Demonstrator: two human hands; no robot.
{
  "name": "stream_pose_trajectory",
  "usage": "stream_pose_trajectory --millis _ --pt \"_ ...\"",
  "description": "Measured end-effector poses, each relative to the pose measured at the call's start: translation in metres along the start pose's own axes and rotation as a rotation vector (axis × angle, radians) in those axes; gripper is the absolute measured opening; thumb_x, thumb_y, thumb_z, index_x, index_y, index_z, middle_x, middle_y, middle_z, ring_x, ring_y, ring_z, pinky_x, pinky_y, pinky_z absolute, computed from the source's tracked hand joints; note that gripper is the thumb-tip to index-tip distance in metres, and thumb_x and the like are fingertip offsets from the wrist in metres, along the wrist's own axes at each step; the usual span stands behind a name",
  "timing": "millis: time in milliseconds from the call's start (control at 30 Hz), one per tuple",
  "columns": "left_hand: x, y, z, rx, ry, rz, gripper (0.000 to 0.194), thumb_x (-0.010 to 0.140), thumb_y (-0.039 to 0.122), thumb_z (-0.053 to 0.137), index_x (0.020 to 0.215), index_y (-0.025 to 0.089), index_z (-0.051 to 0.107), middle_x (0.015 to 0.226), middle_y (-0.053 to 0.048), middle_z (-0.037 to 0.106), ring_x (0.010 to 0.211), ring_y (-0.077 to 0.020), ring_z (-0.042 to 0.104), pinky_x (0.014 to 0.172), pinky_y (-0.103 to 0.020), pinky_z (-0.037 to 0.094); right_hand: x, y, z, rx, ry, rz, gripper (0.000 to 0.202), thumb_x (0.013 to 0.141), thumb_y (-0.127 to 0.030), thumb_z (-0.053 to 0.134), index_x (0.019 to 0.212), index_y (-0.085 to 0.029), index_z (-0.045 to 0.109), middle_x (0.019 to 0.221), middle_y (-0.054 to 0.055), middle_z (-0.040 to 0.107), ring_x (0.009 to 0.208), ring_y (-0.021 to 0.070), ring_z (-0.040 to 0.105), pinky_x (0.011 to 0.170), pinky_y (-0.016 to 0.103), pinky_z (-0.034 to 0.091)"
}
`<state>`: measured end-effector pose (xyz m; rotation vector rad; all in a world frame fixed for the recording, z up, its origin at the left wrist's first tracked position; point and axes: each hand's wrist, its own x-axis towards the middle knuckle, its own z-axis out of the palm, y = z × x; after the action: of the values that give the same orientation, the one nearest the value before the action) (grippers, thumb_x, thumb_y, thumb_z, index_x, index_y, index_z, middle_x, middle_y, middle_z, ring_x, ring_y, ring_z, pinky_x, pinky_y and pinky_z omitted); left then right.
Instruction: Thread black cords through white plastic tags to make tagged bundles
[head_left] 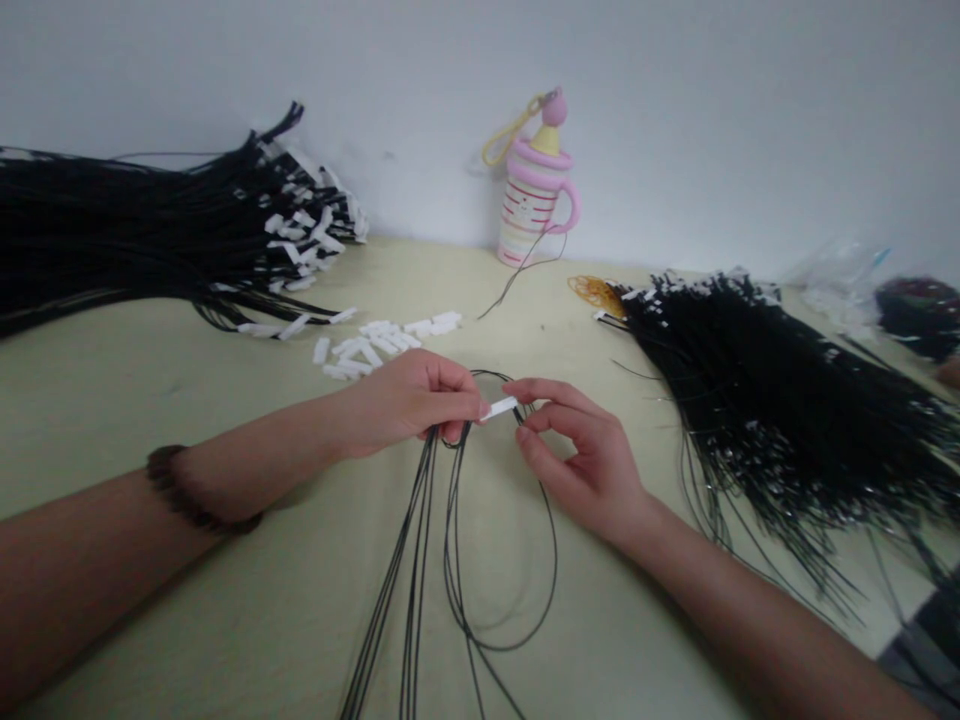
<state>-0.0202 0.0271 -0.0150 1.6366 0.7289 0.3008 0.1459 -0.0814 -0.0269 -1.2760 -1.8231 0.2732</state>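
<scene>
My left hand (424, 400) is closed, with thumb and forefinger pinching the left end of a small white plastic connector housing (500, 408). Several thin black wires (415, 560) hang from under its fingers down the table. My right hand (577, 450) is at the housing's other end, its thumb and middle finger closed around a black wire there and the forefinger by the housing's top edge. That contact is small and partly hidden. A wire loop (556, 560) curves below, between the hands. Loose white housings (375, 345) lie just beyond my left hand.
A thick bundle of black wires with white ends (150, 220) lies at the left. Another black wire bundle (772, 400) spreads at the right, beside orange rubber bands (596, 292). A pink cup-shaped holder (529, 205) stands against the wall, near a clear plastic bag (840, 285).
</scene>
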Motion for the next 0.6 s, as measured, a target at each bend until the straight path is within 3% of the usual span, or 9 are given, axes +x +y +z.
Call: stream_pose_trajectory --millis 600 --pt "-0.0002 -0.0019 -0.0023 0.036 -0.049 0.019 0.019 0.074 0.028 0.06 0.058 0.016 0.06 0.043 0.005 0.053 0.041 -0.0046 0.039 0.041 -0.017 0.026 0.0007 -0.0032 0.0052 0.037 0.039 -0.019 0.012 0.076 -0.005 0.051 0.07 -0.014 0.052 0.096 0.009 0.058 0.092 0.0121 0.055 0.083 0.024 0.043"
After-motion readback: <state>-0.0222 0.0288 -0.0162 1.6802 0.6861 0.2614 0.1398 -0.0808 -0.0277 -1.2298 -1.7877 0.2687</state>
